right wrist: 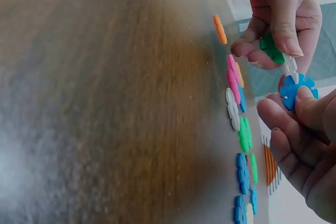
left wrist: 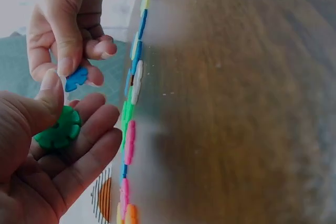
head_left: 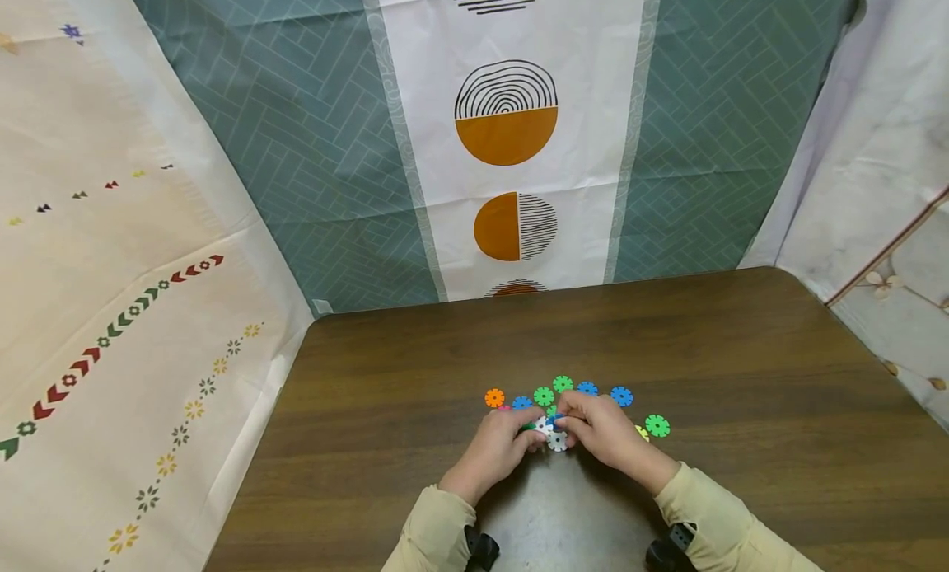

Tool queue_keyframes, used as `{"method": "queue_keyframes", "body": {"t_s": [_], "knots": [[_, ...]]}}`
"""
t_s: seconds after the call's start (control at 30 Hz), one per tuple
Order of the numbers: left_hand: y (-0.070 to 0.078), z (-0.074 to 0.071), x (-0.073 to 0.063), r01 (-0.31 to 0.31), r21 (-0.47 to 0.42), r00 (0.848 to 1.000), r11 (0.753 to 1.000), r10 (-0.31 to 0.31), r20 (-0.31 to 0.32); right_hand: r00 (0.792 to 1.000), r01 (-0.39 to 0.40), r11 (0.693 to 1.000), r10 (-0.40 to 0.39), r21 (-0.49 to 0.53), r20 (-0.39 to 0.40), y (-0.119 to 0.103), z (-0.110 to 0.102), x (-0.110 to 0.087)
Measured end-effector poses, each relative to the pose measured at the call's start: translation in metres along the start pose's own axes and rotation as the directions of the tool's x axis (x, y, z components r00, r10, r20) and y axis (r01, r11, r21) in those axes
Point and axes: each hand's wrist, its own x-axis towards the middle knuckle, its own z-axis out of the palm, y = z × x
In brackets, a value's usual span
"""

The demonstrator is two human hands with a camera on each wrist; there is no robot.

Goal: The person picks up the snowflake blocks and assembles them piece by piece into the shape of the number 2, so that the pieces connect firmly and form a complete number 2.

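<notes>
Both hands meet above the table at the near side of some notched plastic discs. My left hand (head_left: 500, 442) pinches a green notched disc (left wrist: 60, 128) between thumb and fingers. A white notched disc (right wrist: 289, 65) sits against the green one, seen nearly edge-on in the right wrist view. With thumb and fingertips my right hand (head_left: 604, 430) pinches a blue notched disc (right wrist: 298, 93). The blue disc touches the white one; whether their slots are fully pushed together, I cannot tell. Just below the fingers in the head view is a pale grey-white disc (head_left: 557, 443).
Loose discs lie in a rough arc beyond the hands: orange (head_left: 494, 398), blue (head_left: 621, 396), green (head_left: 657, 426), with pink and yellow ones partly hidden. They rest on a brown wooden table (head_left: 385, 374). Patterned cloths (head_left: 511, 168) hang behind and at both sides.
</notes>
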Motion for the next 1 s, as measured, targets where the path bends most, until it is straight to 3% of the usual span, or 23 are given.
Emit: {"method": "queue_keyframes", "body": {"t_s": [0.23,0.37,0.47,0.6,0.77,0.87,1.0], "knots": [[0.003,0.001,-0.002,0.091,0.021,0.995,0.996,-0.091,0.03,1.0,-0.02,1.0,0.02,-0.024,-0.002,-0.001,0.0,-0.002],[0.006,0.001,-0.002,0.095,0.028,0.995,0.995,-0.096,0.04,0.998,-0.056,0.998,0.056,-0.005,-0.005,-0.001,0.001,-0.002],[0.007,0.0,-0.002,0.1,0.033,0.995,0.994,-0.1,0.01,0.996,-0.083,0.996,0.083,-0.017,-0.027,-0.002,0.002,-0.001],[0.004,-0.002,-0.003,0.13,0.014,0.989,0.991,-0.129,-0.067,0.995,-0.086,0.981,0.078,-0.173,-0.056,-0.002,0.005,0.001],[0.0,-0.003,-0.004,0.17,-0.028,0.979,0.985,-0.172,-0.109,0.999,-0.001,0.923,0.014,-0.386,0.031,0.0,0.011,-0.001],[-0.002,-0.002,-0.005,0.174,-0.039,0.978,0.984,-0.178,-0.11,0.999,0.039,0.901,-0.021,-0.432,0.048,0.001,0.013,-0.002],[-0.002,-0.002,-0.006,0.182,-0.054,0.976,0.982,-0.187,-0.109,0.999,0.01,0.905,0.004,-0.425,0.033,0.0,0.014,-0.003]]}}
